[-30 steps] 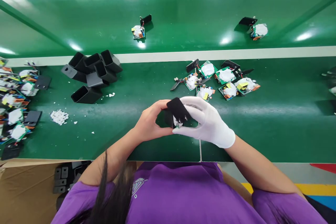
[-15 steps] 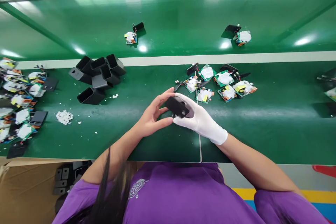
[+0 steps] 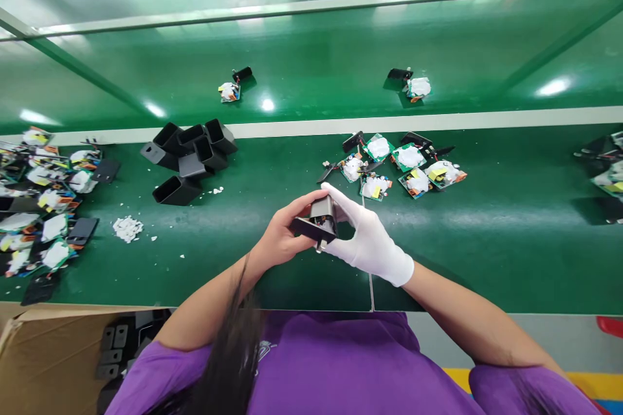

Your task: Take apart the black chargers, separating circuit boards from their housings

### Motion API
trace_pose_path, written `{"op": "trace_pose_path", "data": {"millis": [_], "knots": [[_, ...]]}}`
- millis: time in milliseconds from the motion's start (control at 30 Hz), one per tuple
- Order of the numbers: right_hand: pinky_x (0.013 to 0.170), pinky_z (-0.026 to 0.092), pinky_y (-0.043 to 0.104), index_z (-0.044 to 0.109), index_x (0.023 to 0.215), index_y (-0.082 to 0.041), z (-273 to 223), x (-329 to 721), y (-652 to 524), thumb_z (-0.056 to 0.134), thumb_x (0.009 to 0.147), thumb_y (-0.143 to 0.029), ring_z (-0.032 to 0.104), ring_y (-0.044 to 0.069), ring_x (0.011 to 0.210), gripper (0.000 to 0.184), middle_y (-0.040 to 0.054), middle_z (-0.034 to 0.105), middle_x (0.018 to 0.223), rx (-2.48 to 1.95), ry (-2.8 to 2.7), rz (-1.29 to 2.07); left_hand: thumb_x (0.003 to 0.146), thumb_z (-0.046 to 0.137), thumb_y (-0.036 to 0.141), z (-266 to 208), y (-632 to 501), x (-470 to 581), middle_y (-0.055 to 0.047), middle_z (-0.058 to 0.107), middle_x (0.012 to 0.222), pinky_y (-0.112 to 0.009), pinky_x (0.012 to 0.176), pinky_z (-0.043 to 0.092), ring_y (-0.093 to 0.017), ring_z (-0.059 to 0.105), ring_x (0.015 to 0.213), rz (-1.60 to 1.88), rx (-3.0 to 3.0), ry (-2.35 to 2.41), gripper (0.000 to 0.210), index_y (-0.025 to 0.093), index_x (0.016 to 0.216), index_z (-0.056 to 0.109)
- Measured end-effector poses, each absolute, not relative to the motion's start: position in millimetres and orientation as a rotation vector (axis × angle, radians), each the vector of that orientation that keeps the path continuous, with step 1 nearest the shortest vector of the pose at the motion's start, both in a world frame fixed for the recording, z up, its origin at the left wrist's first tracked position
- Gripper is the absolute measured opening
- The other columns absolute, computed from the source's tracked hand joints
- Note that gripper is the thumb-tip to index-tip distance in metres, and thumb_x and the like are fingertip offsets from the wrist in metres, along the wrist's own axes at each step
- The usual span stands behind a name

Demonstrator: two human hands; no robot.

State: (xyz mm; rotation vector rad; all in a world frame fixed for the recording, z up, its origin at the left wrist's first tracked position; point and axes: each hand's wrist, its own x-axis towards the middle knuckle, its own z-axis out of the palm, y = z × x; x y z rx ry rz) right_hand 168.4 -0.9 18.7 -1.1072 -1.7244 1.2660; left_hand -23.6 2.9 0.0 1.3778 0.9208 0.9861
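Note:
Both hands hold a small black box-shaped housing above the table's front part. A flat black end plate sits tilted at the housing's end facing me, and small parts show in the gap between them. My bare left hand is closed around the plate's left side and the housing. In a white glove, my right hand grips the right side with thumb and fingers. A small metallic piece sticks out below the plate. Just beyond the hands lie several circuit boards with white filler and black plates.
Empty black housings stand in a cluster left of centre. White crumbs lie nearer me. A pile of boards fills the far left. Beyond a white strip, two boards sit on a green surface. A cardboard box is below left.
The housing has been turned between my hands, so its end plate and the gap now face me. My view has tilted up slightly. The two far boards appear further left.

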Motion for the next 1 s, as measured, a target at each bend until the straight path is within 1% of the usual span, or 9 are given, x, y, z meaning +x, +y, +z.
{"op": "trace_pose_path", "data": {"millis": [133,267,433,533,600,667,800,933,1000], "knots": [[0.085,0.060,0.037,0.049,0.147,-0.020,17.7,164.1,-0.3,0.072,0.084,-0.037,0.066,0.018,0.081,0.069,0.0023,0.070,0.094,-1.138,-1.674,1.259,0.079,0.075,0.040,-3.0,0.0,-17.2,-0.011,0.076,0.117,-0.033,0.086,0.060,-0.026,0.073,0.101,1.032,1.324,1.025,0.054,0.018,0.129,0.068],[0.081,0.060,0.036,0.052,0.145,-0.016,12.6,160.8,3.2,0.072,0.082,-0.040,0.067,0.019,0.080,0.070,0.0034,0.070,0.094,-1.152,-1.628,1.298,0.078,0.077,0.047,-6.6,2.6,-14.2,-0.013,0.074,0.123,-0.031,0.084,0.060,-0.026,0.073,0.103,1.045,1.240,1.022,0.057,0.017,0.126,0.070],[0.088,0.059,0.038,0.043,0.153,-0.017,5.2,160.3,8.5,0.067,0.086,-0.040,0.069,0.022,0.096,0.075,0.0082,0.071,0.114,-1.182,-1.630,1.370,0.082,0.074,0.052,-8.4,11.4,-15.0,-0.013,0.074,0.122,-0.034,0.086,0.059,-0.027,0.072,0.104,0.969,1.221,0.982,0.064,0.019,0.135,0.063],[0.088,0.059,0.040,0.038,0.156,-0.015,0.8,161.7,10.4,0.061,0.089,-0.040,0.068,0.022,0.095,0.075,0.0101,0.070,0.117,-1.174,-1.674,1.379,0.085,0.070,0.052,-10.0,12.2,-14.0,-0.013,0.072,0.125,-0.036,0.092,0.057,-0.027,0.071,0.109,0.959,1.266,1.003,0.062,0.018,0.137,0.062],[0.087,0.058,0.041,0.039,0.155,-0.016,-0.6,162.3,11.3,0.060,0.089,-0.040,0.068,0.022,0.093,0.073,0.0098,0.071,0.115,-1.177,-1.692,1.349,0.089,0.065,0.051,-11.4,10.5,-12.2,-0.013,0.071,0.128,-0.035,0.094,0.056,-0.026,0.069,0.111,0.968,1.284,1.024,0.058,0.018,0.137,0.062],[0.086,0.058,0.040,0.043,0.153,-0.017,-0.4,162.2,12.0,0.060,0.089,-0.040,0.067,0.022,0.091,0.070,0.0086,0.072,0.111,-1.191,-1.695,1.319,0.090,0.063,0.051,-12.6,8.3,-9.9,-0.012,0.072,0.124,-0.032,0.088,0.056,-0.023,0.070,0.103,0.971,1.265,1.036,0.057,0.019,0.136,0.062],[0.081,0.058,0.037,0.050,0.147,-0.016,2.4,160.2,11.6,0.060,0.088,-0.037,0.066,0.021,0.086,0.063,0.0064,0.072,0.101,-1.219,-1.673,1.301,0.086,0.069,0.048,-13.0,5.5,-5.3,-0.008,0.076,0.110,-0.026,0.073,0.054,-0.017,0.067,0.081,0.985,1.172,1.047,0.055,0.019,0.133,0.065],[0.076,0.058,0.034,0.056,0.142,-0.018,2.5,156.6,10.3,0.061,0.087,-0.036,0.063,0.018,0.079,0.058,0.0037,0.071,0.092,-1.255,-1.643,1.275,0.082,0.073,0.048,-10.2,7.6,-2.6,-0.006,0.077,0.100,-0.025,0.067,0.053,-0.016,0.065,0.075,1.012,1.094,1.075,0.053,0.018,0.126,0.070],[0.073,0.058,0.033,0.056,0.141,-0.020,1.1,155.4,11.0,0.061,0.087,-0.036,0.063,0.017,0.078,0.057,0.0030,0.070,0.093,-1.272,-1.621,1.276,0.077,0.077,0.048,-8.7,11.0,-3.2,-0.005,0.077,0.097,-0.024,0.065,0.052,-0.016,0.065,0.074,1.006,1.067,1.075,0.052,0.019,0.121,0.073]]}}
